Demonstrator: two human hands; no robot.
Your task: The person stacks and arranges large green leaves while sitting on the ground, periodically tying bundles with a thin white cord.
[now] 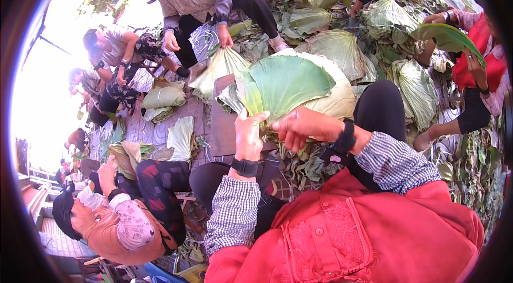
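A folded, fan-shaped green leaf, like a lotus leaf (pixel 290 80), spreads out before me with its narrow end towards my body. My left hand (pixel 249 128) pinches that narrow end between thumb and fingers. Close by on the right, my right hand (pixel 306 126) has curled fingers at the leaf's gathered base; whether it grips anything there is hard to tell. Beneath the green leaf lie paler dried leaves (pixel 338 98), partly hidden, and a brown board (pixel 224 134).
Co-workers sit to the left, ahead and to the right, several handling leaves. A tied leaf bundle (pixel 164 96) and a pale folded leaf (pixel 181 136) lie on the paving at left. Stacked leaf fans (pixel 340 50) stand ahead; another leaf fan (pixel 417 90) lies right of my knee.
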